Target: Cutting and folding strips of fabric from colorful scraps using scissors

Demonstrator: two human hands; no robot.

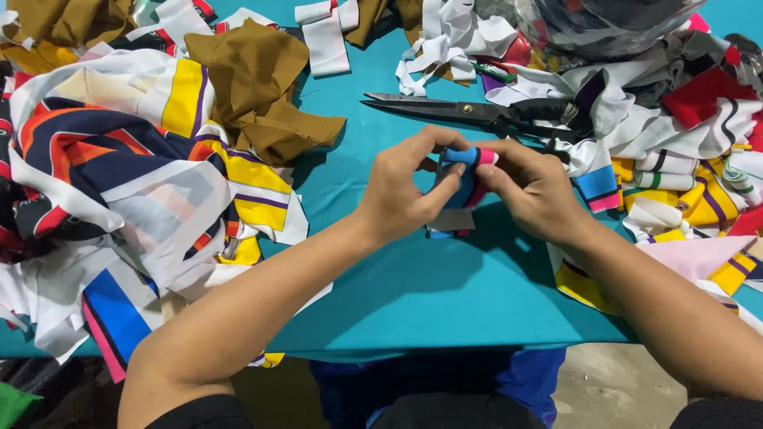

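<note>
Both my hands meet over the middle of a teal table (429,294). Between them is a small folded cloth strip (465,159) in blue, pink and white. My left hand (401,187) pinches its left side with thumb and fingers. My right hand (532,187) grips its right end, fingers curled over the pink edge. A white tail of the strip hangs below my hands near the tabletop.
Large black-handled scissors (477,113) lie just behind my hands, blades pointing left. A heap of striped fabric (119,167) and brown cloth (254,87) fills the left. More colourful scraps (683,159) pile up at right. A clear plastic bag (612,24) sits at the back right.
</note>
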